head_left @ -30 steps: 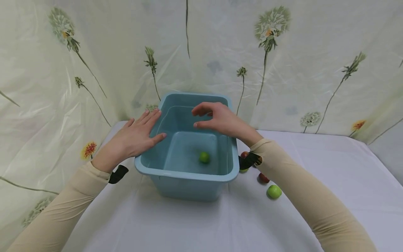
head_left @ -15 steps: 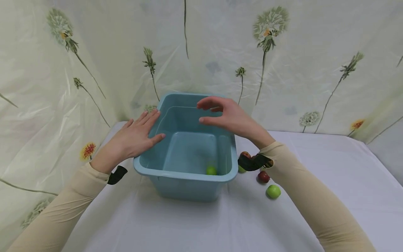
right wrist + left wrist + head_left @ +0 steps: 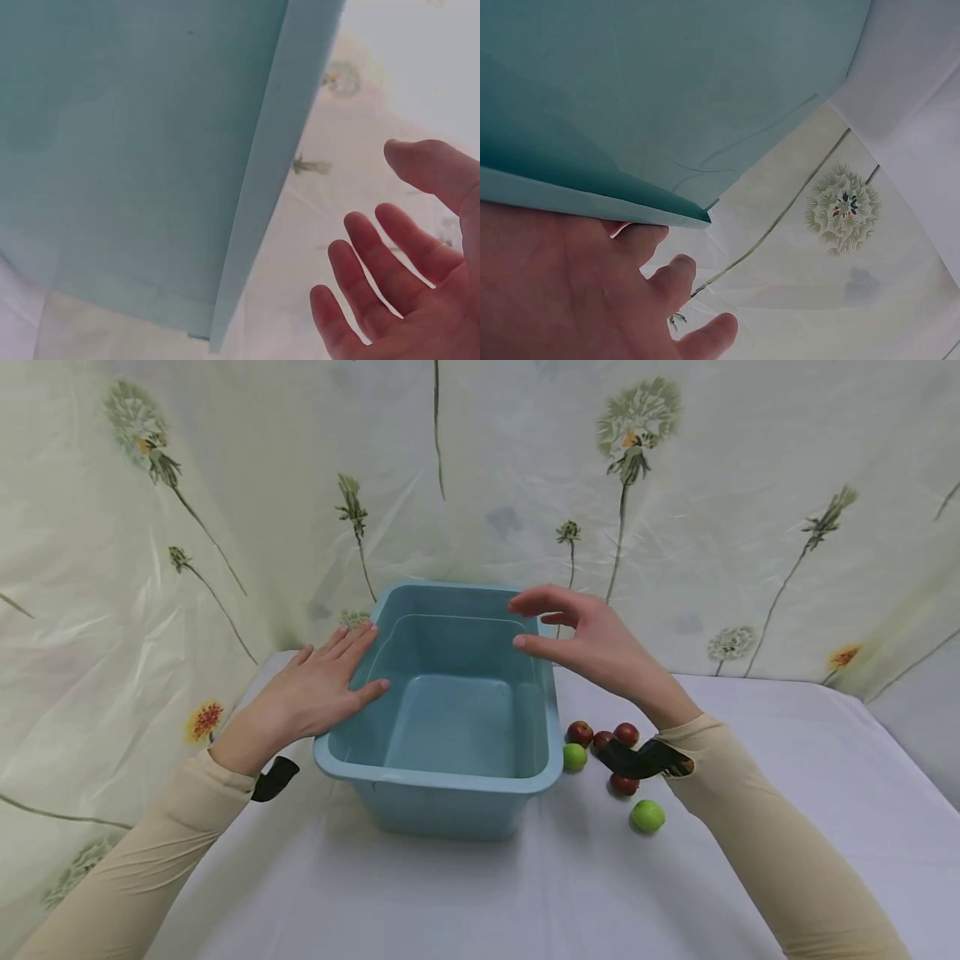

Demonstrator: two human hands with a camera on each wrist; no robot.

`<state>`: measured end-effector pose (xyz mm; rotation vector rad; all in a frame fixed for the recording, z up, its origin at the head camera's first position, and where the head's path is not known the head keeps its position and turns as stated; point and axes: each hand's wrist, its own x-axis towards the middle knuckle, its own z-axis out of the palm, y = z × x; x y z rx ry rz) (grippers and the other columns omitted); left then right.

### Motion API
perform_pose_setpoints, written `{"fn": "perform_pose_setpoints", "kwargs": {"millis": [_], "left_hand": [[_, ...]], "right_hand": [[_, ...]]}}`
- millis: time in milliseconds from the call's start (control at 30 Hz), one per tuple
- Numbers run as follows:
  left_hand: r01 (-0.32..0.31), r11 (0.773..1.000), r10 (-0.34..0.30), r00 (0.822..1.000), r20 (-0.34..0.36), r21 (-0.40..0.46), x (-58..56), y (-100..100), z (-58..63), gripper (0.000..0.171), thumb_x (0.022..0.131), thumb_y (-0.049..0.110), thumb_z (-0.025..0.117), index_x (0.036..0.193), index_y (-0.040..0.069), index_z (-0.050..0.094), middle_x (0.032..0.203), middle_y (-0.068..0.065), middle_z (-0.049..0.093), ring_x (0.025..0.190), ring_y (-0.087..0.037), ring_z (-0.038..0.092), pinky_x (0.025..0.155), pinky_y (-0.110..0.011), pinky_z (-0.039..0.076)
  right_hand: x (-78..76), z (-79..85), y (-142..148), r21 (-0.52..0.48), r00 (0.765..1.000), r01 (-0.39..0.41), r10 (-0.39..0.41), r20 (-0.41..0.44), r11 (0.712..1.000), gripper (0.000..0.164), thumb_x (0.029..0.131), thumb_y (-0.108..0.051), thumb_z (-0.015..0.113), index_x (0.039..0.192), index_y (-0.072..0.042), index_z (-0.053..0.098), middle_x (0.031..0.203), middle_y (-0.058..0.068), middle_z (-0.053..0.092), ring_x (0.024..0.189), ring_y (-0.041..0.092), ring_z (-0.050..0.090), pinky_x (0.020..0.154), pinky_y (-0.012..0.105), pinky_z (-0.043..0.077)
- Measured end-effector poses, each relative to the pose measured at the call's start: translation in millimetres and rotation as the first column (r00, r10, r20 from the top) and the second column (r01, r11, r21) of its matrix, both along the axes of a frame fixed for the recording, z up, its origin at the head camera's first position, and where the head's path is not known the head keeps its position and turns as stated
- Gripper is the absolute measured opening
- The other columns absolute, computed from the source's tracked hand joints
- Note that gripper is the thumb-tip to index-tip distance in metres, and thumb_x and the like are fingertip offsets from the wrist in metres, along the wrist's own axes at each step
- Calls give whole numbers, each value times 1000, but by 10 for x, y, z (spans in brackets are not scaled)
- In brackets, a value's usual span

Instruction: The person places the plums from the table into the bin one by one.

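Note:
A deep blue plastic basin [image 3: 438, 782] stands upright on the white-covered table. My left hand [image 3: 318, 689] rests palm down on its left rim, thumb spread out over the inside; the left wrist view has this hand [image 3: 585, 292] under the rim's edge. Over the right rim hovers my right hand [image 3: 600, 643], fingers loosely bent and holding nothing. In the right wrist view there is a gap between its fingers [image 3: 352, 277] and the basin wall [image 3: 142, 150]. No fruit shows inside the basin; the front wall hides part of its floor.
Right of the basin lie several small red fruits [image 3: 580, 732], partly behind the right wrist's black strap [image 3: 633, 758]. A green fruit [image 3: 574, 757] sits close to the basin, another green fruit [image 3: 647, 816] nearer me. A flower-printed curtain [image 3: 480, 468] hangs behind the table.
My right hand has moved right, from above the basin's inside to its right rim. A green fruit in the basin rolled toward the front wall and out of sight. My left hand stayed put.

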<state>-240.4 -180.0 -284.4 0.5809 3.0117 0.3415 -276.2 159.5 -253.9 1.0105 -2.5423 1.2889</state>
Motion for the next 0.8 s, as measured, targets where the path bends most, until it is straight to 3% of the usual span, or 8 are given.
{"fn": "perform_pose_setpoints", "kwargs": {"millis": [800], "left_hand": [[0, 1000, 1, 1000, -17, 15, 6, -10, -15, 78, 101, 51, 43, 160, 12, 10, 165, -6, 6, 150, -31, 5, 113, -63, 9]], "right_hand": [[160, -121, 460, 11, 988, 151, -151, -10, 988, 42, 91, -27, 73, 130, -15, 62, 125, -4, 61, 116, 13, 54, 103, 45, 40]]}}
